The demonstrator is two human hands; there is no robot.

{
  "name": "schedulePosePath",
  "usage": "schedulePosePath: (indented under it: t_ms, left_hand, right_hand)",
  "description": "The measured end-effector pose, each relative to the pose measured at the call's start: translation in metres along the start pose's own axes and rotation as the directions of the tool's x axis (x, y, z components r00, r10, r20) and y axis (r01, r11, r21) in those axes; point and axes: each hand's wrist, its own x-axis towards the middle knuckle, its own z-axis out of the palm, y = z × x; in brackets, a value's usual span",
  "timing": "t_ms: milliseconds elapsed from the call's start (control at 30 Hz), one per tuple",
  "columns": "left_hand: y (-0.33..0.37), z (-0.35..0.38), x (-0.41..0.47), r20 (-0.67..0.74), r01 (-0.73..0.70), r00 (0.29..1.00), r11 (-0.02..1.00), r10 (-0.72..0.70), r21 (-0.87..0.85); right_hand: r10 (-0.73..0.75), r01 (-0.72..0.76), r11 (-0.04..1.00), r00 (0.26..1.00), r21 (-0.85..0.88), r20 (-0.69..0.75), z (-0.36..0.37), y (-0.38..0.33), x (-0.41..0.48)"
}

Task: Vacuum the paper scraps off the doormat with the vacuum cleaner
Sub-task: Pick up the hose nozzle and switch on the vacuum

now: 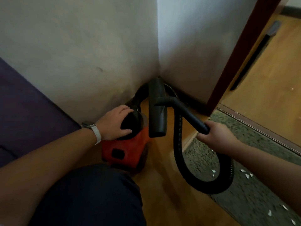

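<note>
A small orange vacuum cleaner point(128, 149) with a black top sits on the wooden floor in the wall corner. My left hand point(115, 123) grips its black top. My right hand point(216, 136) holds the black wand point(187, 113), whose wide floor nozzle point(157, 110) hangs lifted in front of the corner. The ribbed black hose point(177, 144) loops from behind the body down across the grey-green doormat point(254, 201). White paper scraps point(248, 175) lie on the mat at the lower right.
Grey walls meet in a corner straight ahead. A purple cushioned seat point(24, 111) fills the left. A dark red door frame point(239, 54) and a threshold strip point(260, 126) border the mat on the right. My dark-trousered knee point(97, 198) is below.
</note>
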Motion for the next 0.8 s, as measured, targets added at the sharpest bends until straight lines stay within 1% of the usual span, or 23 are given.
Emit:
schedulePosePath:
  t_ms: [67,100,167,233,267,400,567,633,667,733,800]
  left_hand:
    - [-0.015,0.000,-0.009,0.069,0.074,0.995,0.996,-0.071,-0.043]
    - [-0.023,0.003,-0.016,0.113,0.106,0.988,0.994,-0.101,-0.034]
    - [-0.036,0.017,-0.031,0.212,0.141,0.967,0.990,-0.144,0.030]
    - [-0.044,0.035,-0.040,0.278,0.139,0.948,0.988,-0.154,0.072]
    - [-0.046,0.043,-0.042,0.275,0.134,0.949,0.988,-0.151,0.080]
    - [-0.048,0.059,-0.033,0.176,0.117,0.975,0.986,-0.137,0.118]
    - [-0.054,0.069,-0.034,0.082,0.032,0.996,0.991,-0.043,0.128]
    - [-0.057,0.072,-0.032,0.011,-0.032,0.999,0.976,0.030,0.217]
    - [-0.058,0.071,-0.029,0.000,-0.060,0.998,0.958,0.063,0.280]
    - [-0.057,0.067,-0.023,0.038,-0.107,0.994,0.915,0.100,0.390]
    - [-0.052,0.063,-0.020,0.109,-0.140,0.989,0.866,0.099,0.480]
  right_hand:
    - [-0.006,0.006,1.000,1.000,-0.011,0.012,0.003,-0.012,0.007]
    - [-0.005,0.006,1.000,1.000,-0.018,0.020,0.004,-0.017,0.010]
    - [0.002,-0.001,1.000,0.999,-0.031,0.033,0.006,-0.023,0.017]
    - [0.012,-0.011,0.999,0.999,-0.045,0.036,0.007,-0.024,0.021]
    - [0.017,-0.015,0.999,0.999,-0.047,0.037,0.008,-0.023,0.022]
    - [0.053,-0.052,0.998,0.998,-0.036,0.028,0.011,-0.010,0.023]
    - [0.082,-0.082,0.996,0.997,-0.037,0.007,0.013,0.004,0.018]
    - [0.081,-0.080,0.996,0.997,-0.037,0.019,0.013,0.004,0.018]
    - [0.082,-0.081,0.996,0.996,-0.034,0.025,0.013,0.003,0.019]
    - [0.083,-0.082,0.996,0.996,-0.027,0.027,0.016,0.001,0.021]
    - [0.075,-0.075,0.997,0.997,-0.015,0.025,0.019,-0.001,0.023]
